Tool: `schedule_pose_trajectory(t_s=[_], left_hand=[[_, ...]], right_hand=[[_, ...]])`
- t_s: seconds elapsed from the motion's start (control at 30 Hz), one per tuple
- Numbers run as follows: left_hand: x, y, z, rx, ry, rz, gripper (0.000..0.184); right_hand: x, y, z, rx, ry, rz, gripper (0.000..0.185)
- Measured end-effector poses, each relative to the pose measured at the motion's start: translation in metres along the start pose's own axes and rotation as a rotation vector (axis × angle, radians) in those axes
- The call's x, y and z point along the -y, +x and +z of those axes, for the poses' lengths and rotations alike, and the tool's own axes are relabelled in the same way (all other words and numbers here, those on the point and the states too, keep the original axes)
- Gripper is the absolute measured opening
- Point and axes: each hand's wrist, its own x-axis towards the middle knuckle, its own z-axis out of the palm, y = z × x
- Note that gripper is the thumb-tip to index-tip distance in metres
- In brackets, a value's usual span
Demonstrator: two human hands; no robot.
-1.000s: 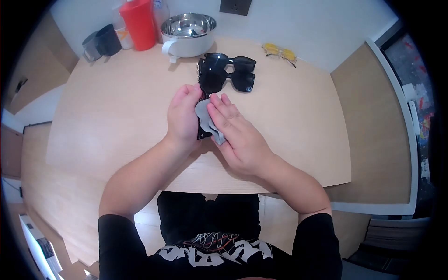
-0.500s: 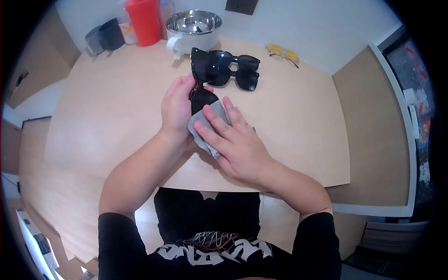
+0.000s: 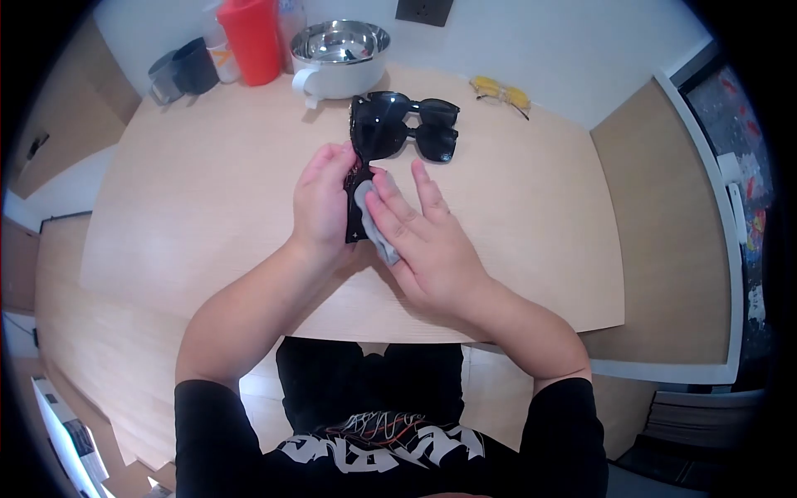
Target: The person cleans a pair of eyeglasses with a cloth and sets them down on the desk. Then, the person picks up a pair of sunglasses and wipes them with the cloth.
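Observation:
My left hand (image 3: 322, 199) grips a pair of black sunglasses (image 3: 355, 217), held upright on edge above the table. A grey cloth (image 3: 379, 228) lies against one lens, pressed there by my right hand (image 3: 432, 245), whose fingers stretch over it. Part of the cloth and of that lens is hidden under the fingers. Just beyond the hands, two more pairs of dark sunglasses (image 3: 436, 143) rest on the table, one behind the other, partly covered by the pair I hold.
On the wooden table (image 3: 531, 241), a white pot with a steel inside (image 3: 344, 79) stands at the back. Left of it are a red container (image 3: 251, 46) and dark cups (image 3: 195, 68). Yellow-lensed glasses (image 3: 498, 91) lie at the back right, near the wall.
The held sunglasses have turned from facing upward to more edge-on since the middle frame. My right hand has slid the cloth slightly right, and less of the cloth shows.

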Motion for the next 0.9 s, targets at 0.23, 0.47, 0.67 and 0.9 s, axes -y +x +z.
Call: schedule_pose_trajectory(t_s=[0.23, 0.47, 0.67, 0.9], left_hand=[[-0.006, 0.001, 0.0, -0.045, 0.03, -0.003, 0.021], [0.001, -0.002, 0.003, -0.005, 0.032, -0.016, 0.019], [0.002, 0.001, 0.001, -0.012, 0.012, -0.046, 0.019], [-0.004, 0.004, -0.003, -0.037, -0.066, -0.101, 0.019]], right_hand=[[0.009, -0.001, -0.005, 0.041, -0.011, -0.069, 0.061], [0.001, 0.0, -0.006, -0.006, -0.025, 0.019, 0.062], [0.0, 0.001, -0.006, 0.007, 0.027, -0.03, 0.058], [0.01, 0.001, -0.008, 0.045, 0.022, -0.103, 0.056]])
